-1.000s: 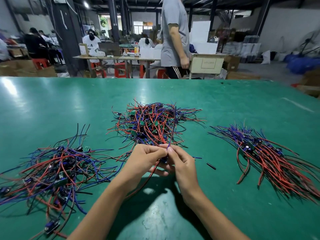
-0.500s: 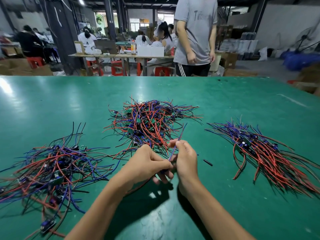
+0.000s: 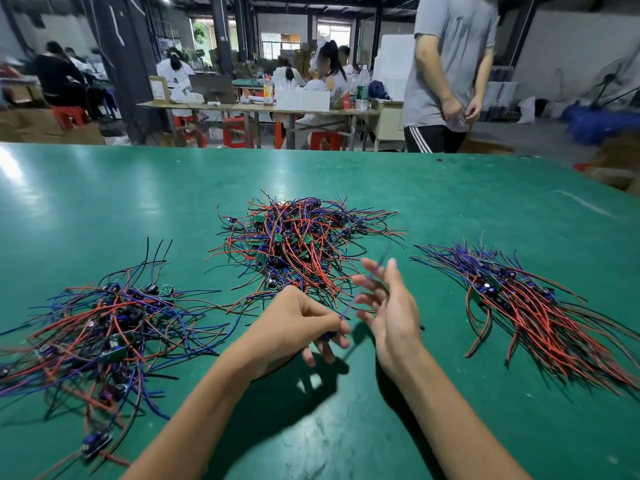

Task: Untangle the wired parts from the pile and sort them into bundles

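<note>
A tangled pile (image 3: 298,244) of red, blue and black wired parts with small green boards lies in the middle of the green table (image 3: 104,202). My left hand (image 3: 294,323) pinches one wired part (image 3: 360,292), whose blue lead rises blurred up and to the right. Just to its right, my right hand (image 3: 388,303) hovers with straight, spread fingers; the lead crosses in front of them. A looser bundle (image 3: 104,327) lies at the left. A combed, aligned bundle (image 3: 540,306) lies at the right.
A stray wired part (image 3: 95,441) lies near the front left edge. Behind the table's far edge stands a person in a grey shirt (image 3: 450,74). Further back, people sit at workbenches (image 3: 256,109) on red stools.
My right hand has let go of the blue lead and opened, moving right and away from my left hand. My left hand still holds the part. The person behind the table has stepped right.
</note>
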Tool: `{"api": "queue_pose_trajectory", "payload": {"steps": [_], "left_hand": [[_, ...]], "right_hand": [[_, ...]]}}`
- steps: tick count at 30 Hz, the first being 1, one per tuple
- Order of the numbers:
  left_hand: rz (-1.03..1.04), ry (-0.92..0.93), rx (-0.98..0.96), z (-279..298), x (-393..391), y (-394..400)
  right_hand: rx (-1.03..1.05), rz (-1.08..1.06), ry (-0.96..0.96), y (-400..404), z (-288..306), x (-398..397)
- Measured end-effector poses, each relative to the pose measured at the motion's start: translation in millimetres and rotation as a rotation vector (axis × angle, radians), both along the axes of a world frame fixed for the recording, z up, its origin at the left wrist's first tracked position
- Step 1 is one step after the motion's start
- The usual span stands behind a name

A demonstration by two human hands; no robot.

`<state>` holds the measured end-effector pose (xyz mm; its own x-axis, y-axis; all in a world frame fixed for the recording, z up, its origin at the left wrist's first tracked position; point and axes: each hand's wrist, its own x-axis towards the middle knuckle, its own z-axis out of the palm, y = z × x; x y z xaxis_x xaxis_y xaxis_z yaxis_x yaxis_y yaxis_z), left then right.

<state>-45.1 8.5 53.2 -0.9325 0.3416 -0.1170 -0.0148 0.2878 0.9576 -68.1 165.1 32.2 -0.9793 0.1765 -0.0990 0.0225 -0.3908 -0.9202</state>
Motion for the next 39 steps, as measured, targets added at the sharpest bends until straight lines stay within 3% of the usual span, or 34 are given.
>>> {"api": "queue_pose_trajectory", "payload": {"steps": [3, 5, 11, 15, 22, 26, 30, 36, 39], "left_hand": [[0.117, -0.021, 0.133, -1.1, -4.8, -3.3], [0.11, -0.07, 0.198, -2.1, -7.7, -7.4], [0.11, -0.008, 0.229, -6.6, -13.5, -17.8], [0.12, 0.067, 0.202, -7.8, -14.9, -18.0], [0.176, 0.212, -0.02, -13.7, -21.6, -21.1], [0.143, 0.238, -0.245, -13.9, -24.0, -27.2], [0.103, 0.14, -0.202, -13.0, -20.7, -26.8], [0.025, 0.079, 0.01, -7.3, -16.8, -24.2], [0.101, 0.086, 0.0, -8.6, -19.2, -27.2]], "right_hand": [[0.305, 0.057, 0.202, -10.4, -2.4, 6.0], [0.348, 0.063, 0.249, -12.9, -2.7, 8.3], [0.235, -0.069, 0.151, -3.2, 0.9, 6.7], [0.001, -0.133, 0.063, 0.5, 4.6, 5.6], [-0.094, -0.232, 0.05, 7.1, 6.5, 2.3], [-0.19, -0.344, 0.066, 17.8, 10.4, 2.1], [-0.297, -0.424, 0.099, 32.1, 18.4, 3.3], [0.014, -0.595, 0.169, 57.6, 42.7, -15.3], [0.551, -0.663, 0.119, 101.4, 70.5, -43.2]]}}
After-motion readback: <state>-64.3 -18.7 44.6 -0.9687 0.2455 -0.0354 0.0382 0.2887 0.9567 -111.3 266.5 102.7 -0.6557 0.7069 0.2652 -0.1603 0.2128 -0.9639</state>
